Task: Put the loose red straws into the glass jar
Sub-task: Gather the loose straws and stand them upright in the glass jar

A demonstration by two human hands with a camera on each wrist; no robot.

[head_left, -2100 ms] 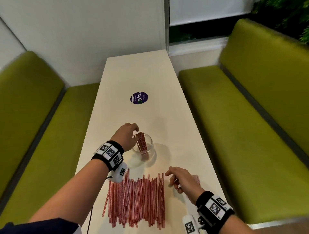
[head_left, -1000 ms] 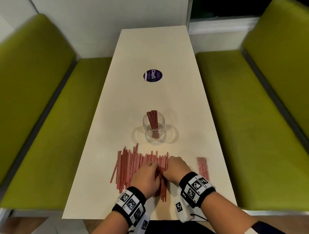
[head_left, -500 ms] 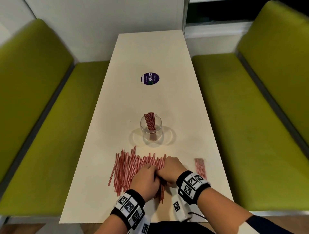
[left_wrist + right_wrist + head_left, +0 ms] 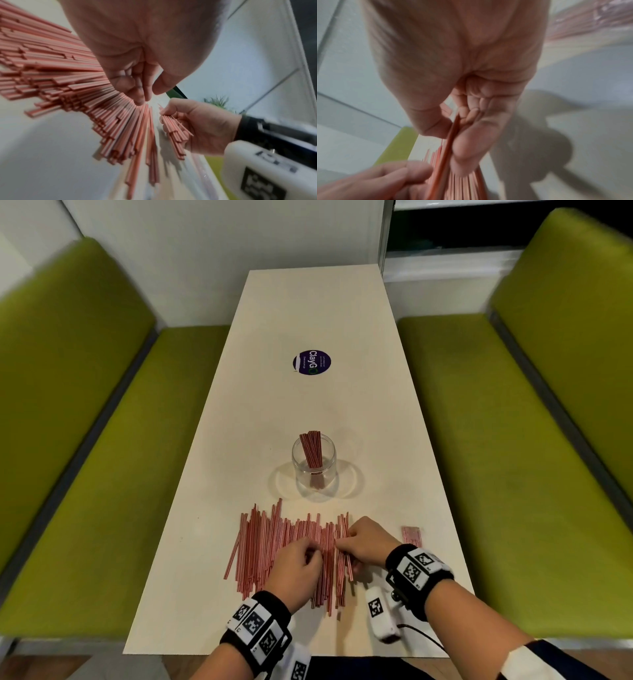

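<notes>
Green padded seats point(image 4: 102, 440) flank the long cream bench point(image 4: 308, 302) to either side of my hands. The spread of loose thin red straws point(image 4: 274, 546) lies flat on it under both hands. Beyond my fingers stands the clear round glass jar point(image 4: 314, 470), upright, some red straws already in it. My right hand point(image 4: 364, 542) has its grip curled round a small bundle of straws point(image 4: 173, 129), thumb on top. My left hand point(image 4: 296, 570), just beside it, has fingertips point(image 4: 140, 100) bunched narrow, touching the pile; whether they pinch a straw I cannot tell.
</notes>
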